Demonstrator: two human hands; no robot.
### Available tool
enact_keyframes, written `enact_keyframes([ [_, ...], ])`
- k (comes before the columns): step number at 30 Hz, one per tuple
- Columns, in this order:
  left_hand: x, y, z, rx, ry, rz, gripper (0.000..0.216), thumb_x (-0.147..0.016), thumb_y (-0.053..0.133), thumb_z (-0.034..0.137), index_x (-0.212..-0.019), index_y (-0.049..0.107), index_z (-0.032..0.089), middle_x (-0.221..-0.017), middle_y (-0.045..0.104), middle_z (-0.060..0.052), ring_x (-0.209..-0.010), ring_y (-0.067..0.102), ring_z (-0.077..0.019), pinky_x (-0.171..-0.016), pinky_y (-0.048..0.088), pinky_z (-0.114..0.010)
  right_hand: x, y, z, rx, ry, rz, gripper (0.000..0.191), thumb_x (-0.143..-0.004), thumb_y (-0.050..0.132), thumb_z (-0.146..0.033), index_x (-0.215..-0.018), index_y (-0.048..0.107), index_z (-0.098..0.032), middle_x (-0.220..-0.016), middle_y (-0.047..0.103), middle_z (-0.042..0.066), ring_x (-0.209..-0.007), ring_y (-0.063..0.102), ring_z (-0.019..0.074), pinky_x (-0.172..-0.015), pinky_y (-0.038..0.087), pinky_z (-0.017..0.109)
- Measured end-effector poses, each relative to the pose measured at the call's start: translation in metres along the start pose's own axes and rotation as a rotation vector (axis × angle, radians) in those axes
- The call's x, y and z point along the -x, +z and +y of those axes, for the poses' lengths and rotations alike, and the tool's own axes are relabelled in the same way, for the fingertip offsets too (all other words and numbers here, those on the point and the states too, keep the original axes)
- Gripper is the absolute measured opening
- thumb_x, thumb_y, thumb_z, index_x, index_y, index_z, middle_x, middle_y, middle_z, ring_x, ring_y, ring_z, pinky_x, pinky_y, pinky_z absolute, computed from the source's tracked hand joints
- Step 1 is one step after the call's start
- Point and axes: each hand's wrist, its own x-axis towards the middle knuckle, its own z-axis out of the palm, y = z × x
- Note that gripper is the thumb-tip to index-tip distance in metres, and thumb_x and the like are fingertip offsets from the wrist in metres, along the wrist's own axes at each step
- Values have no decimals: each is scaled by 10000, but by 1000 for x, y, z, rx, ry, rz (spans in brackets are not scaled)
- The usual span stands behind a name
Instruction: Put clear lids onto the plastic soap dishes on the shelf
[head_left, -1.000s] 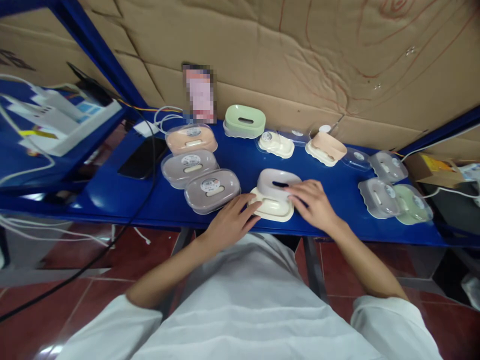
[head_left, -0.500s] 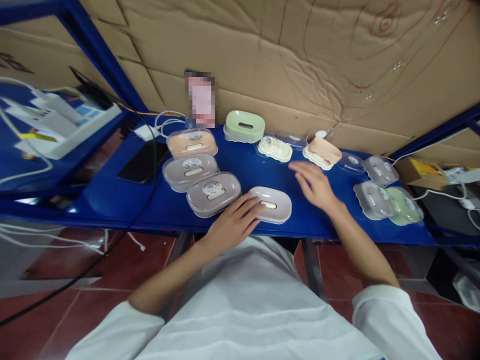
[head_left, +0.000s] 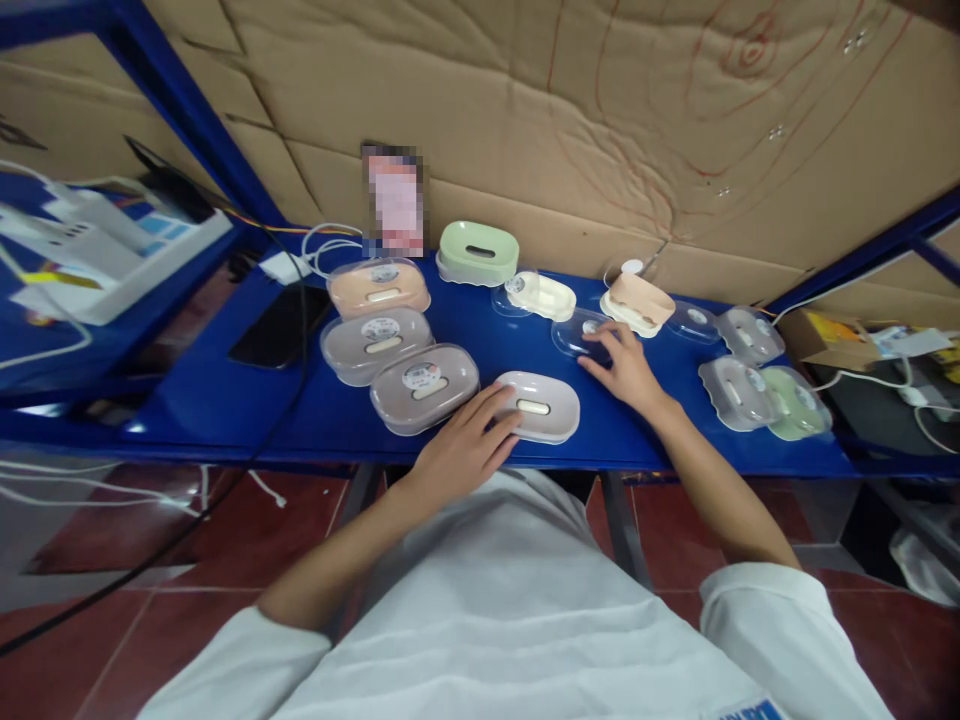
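Note:
My left hand rests with fingers stretched on the left end of a pale grey soap box near the front edge of the blue shelf. My right hand reaches further back and has its fingers on a clear plastic lid lying flat on the shelf. Beside the grey box to the left stand three lidded soap boxes: a grey one, another grey one and a peach one.
At the back are a green soap box, a cream one and an open peach one. Clear lids and a green box lie at the right. A phone, cables and a cardboard wall stand behind.
The grey box top went down onto its cream base. My right hand left it, moved back and right, and came down on the clear lid. My left hand stayed on the box.

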Motion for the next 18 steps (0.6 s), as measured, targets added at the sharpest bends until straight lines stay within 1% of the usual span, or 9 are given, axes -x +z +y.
enact_keyframes([
  [2,0,0,0,15,-22,21,299,-1101,582,213,-1382,656,143,-1620,530,-237,-1542,527,-362,-1230,546,-536,24,-7,-7,-44,10,4,442,-1048,641,-502,-1394,702,-234,-1450,620,178,-1377,617,367,-1136,540,578],
  [3,0,1,1,25,-30,31,302,-1097,588,208,-1385,651,145,-1631,509,-246,-1538,531,-366,-1222,551,-536,33,-10,-11,-58,12,20,427,-1059,632,-493,-1396,707,-242,-1446,637,171,-1386,618,362,-1152,538,575],
  [6,1,1,1,68,-61,56,367,-1086,613,212,-1450,608,169,-1643,497,-235,-1535,535,-360,-1228,544,-535,54,-20,-30,-126,35,125,380,-1090,607,-450,-1406,720,-274,-1396,711,135,-1353,659,329,-1179,535,554],
  [8,2,1,2,82,-91,73,464,-1080,636,231,-1534,546,193,-1642,511,-217,-1520,554,-345,-1226,549,-520,64,-23,-52,-202,36,188,354,-1092,623,-421,-1413,717,-303,-1373,744,104,-1308,695,300,-1145,568,518],
  [9,3,0,2,81,-105,81,521,-1079,646,244,-1578,504,205,-1644,514,-210,-1513,565,-338,-1222,555,-508,68,-22,-65,-229,14,196,341,-1086,643,-408,-1405,720,-315,-1355,758,91,-1286,709,290,-1124,581,503],
  [12,4,1,1,86,-121,95,668,-1083,658,283,-1681,367,224,-1650,519,-201,-1512,572,-323,-1222,558,-482,80,-13,-101,-206,-103,172,337,-1060,701,-354,-1394,726,-321,-1318,773,88,-1263,719,290,-1103,581,506],
  [13,4,1,0,96,-124,98,701,-1086,658,300,-1701,328,224,-1645,527,-200,-1514,572,-318,-1227,554,-480,83,-8,-111,-176,-139,170,365,-1057,706,-331,-1422,712,-319,-1333,764,97,-1286,709,298,-1116,570,524],
  [15,5,3,-1,119,-138,104,732,-1091,657,338,-1714,291,221,-1624,555,-193,-1511,577,-312,-1240,542,-485,88,2,-122,-129,-190,169,475,-1059,697,-290,-1529,641,-329,-1402,732,113,-1400,651,328,-1171,530,579],
  [18,7,5,-2,150,-165,116,678,-1088,661,363,-1677,355,226,-1601,578,-183,-1487,601,-305,-1241,543,-487,89,7,-123,-132,-243,96,682,-1072,652,-242,-1698,432,-399,-1547,660,93,-1567,508,341,-1288,422,658],
])
